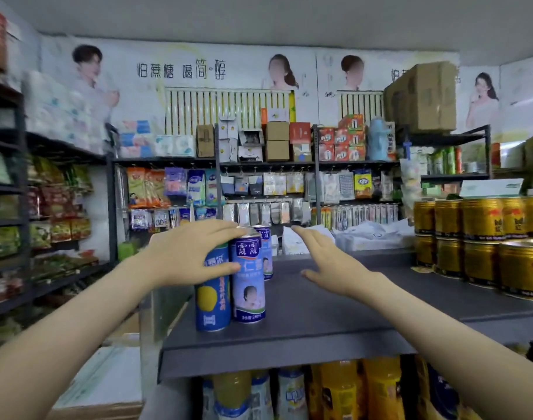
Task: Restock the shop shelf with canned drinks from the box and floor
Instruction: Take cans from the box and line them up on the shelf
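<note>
Cans crowded at the shelf's near-left corner

The left hand curls over the tops of the dark blue can and the pale blue can, thumb on the pale one's front; whether it grips both is hard to tell. The right hand hovers flat-fingered and empty over the shelf. A sideways nudge on release could tip a can off the left edge, or topple the third can behind.

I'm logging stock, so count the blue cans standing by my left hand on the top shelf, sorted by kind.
Dark blue can with yellow fruit: 1
Pale blue can with a child's picture: 2
Total: 3 in view
</note>
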`<control>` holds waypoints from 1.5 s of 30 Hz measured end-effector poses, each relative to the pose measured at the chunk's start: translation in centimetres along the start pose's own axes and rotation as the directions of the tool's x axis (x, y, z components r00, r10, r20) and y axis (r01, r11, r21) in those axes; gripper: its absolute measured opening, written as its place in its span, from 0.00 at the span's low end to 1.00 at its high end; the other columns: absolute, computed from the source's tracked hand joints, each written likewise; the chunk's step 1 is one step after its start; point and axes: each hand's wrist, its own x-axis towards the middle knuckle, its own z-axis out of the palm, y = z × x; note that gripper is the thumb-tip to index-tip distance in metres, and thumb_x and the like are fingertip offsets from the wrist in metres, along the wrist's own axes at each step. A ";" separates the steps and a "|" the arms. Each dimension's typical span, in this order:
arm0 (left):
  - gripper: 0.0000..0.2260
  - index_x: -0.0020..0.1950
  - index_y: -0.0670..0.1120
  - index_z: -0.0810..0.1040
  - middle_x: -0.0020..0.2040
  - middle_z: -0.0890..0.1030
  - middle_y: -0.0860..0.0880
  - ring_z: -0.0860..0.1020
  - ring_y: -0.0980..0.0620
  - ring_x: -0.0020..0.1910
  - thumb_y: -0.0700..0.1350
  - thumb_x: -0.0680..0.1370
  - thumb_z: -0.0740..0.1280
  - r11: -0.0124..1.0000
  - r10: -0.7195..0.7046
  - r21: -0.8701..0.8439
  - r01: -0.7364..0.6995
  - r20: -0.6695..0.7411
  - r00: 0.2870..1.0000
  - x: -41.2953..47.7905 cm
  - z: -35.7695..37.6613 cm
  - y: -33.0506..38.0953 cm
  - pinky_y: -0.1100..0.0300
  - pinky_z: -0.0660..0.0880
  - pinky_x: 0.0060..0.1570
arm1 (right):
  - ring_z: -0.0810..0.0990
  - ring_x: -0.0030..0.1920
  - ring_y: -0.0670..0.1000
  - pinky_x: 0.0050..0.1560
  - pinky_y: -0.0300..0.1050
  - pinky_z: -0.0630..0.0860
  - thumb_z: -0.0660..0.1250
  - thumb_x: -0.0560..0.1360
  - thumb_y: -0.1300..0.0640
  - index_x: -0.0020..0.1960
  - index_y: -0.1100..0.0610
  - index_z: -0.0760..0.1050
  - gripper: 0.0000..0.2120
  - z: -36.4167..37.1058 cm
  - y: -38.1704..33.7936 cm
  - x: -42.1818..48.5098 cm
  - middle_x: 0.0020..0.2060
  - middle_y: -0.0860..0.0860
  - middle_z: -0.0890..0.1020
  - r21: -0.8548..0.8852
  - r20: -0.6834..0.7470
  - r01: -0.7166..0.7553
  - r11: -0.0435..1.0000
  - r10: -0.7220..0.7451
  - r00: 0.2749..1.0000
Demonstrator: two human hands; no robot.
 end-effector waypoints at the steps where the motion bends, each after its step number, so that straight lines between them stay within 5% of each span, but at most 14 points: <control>1: 0.33 0.74 0.57 0.62 0.71 0.70 0.54 0.68 0.55 0.68 0.71 0.73 0.49 1.000 0.024 -0.010 -0.024 -0.040 0.999 0.0 0.3 -0.2 0.56 0.66 0.67 | 0.55 0.74 0.50 0.68 0.46 0.63 0.66 0.76 0.58 0.77 0.50 0.41 0.41 0.7 0.3 1.1 0.76 0.48 0.52 -0.011 0.001 0.008 1.000 -0.008 1.000; 7: 0.25 0.66 0.51 0.73 0.58 0.81 0.54 0.72 0.59 0.58 0.62 0.73 0.61 0.985 0.167 0.007 -0.173 -0.308 0.937 0.3 1.9 -0.8 0.67 0.71 0.51 | 0.50 0.75 0.52 0.71 0.45 0.56 0.68 0.74 0.59 0.77 0.55 0.41 0.43 5.2 2.0 8.1 0.76 0.51 0.48 -0.057 0.052 0.032 0.998 -0.029 0.998; 14: 0.26 0.65 0.45 0.75 0.55 0.82 0.51 0.78 0.56 0.54 0.59 0.73 0.67 0.968 0.202 -0.072 -0.242 -0.356 0.913 0.7 2.7 -1.1 0.63 0.73 0.54 | 0.46 0.76 0.55 0.75 0.49 0.49 0.74 0.68 0.50 0.77 0.58 0.42 0.51 10.4 3.7 15.3 0.76 0.53 0.49 -0.079 0.012 0.107 0.991 -0.107 0.994; 19: 0.26 0.65 0.44 0.74 0.56 0.81 0.50 0.79 0.53 0.54 0.58 0.73 0.67 0.964 0.201 -0.097 -0.250 -0.354 0.913 0.8 2.9 -1.3 0.59 0.74 0.52 | 0.61 0.65 0.56 0.67 0.51 0.64 0.76 0.66 0.49 0.74 0.53 0.53 0.45 10.8 4.4 17.0 0.64 0.54 0.61 0.029 0.009 0.075 0.997 -0.075 0.997; 26: 0.26 0.66 0.46 0.73 0.58 0.81 0.51 0.78 0.54 0.56 0.57 0.73 0.68 0.970 0.177 -0.100 -0.223 -0.341 0.923 0.7 3.1 -1.4 0.59 0.74 0.54 | 0.65 0.58 0.55 0.62 0.51 0.69 0.78 0.65 0.53 0.70 0.53 0.62 0.39 9.9 5.0 17.4 0.52 0.51 0.59 0.095 -0.026 0.064 0.993 -0.061 0.998; 34: 0.26 0.67 0.47 0.73 0.57 0.80 0.52 0.79 0.54 0.55 0.57 0.73 0.68 0.970 0.160 -0.119 -0.210 -0.331 0.930 0.7 3.1 -1.3 0.56 0.75 0.52 | 0.65 0.60 0.56 0.65 0.54 0.68 0.80 0.61 0.56 0.68 0.51 0.61 0.42 9.3 6.2 17.5 0.57 0.52 0.61 0.171 0.051 0.040 0.984 -0.049 0.997; 41: 0.25 0.66 0.47 0.74 0.58 0.80 0.53 0.77 0.57 0.56 0.57 0.72 0.68 0.970 0.162 -0.118 -0.214 -0.343 0.925 0.7 3.1 -1.3 0.63 0.73 0.56 | 0.64 0.67 0.58 0.68 0.54 0.65 0.78 0.64 0.54 0.75 0.53 0.52 0.48 9.9 5.6 17.0 0.67 0.55 0.60 0.110 0.085 0.027 0.994 -0.037 0.996; 45: 0.25 0.66 0.48 0.73 0.59 0.79 0.54 0.76 0.58 0.57 0.58 0.72 0.67 0.976 0.147 -0.106 -0.191 -0.324 0.935 0.5 3.1 -1.2 0.64 0.71 0.58 | 0.47 0.75 0.57 0.73 0.55 0.54 0.77 0.66 0.50 0.77 0.51 0.43 0.54 9.4 5.1 16.0 0.75 0.54 0.48 -0.028 0.098 0.040 0.999 -0.037 0.995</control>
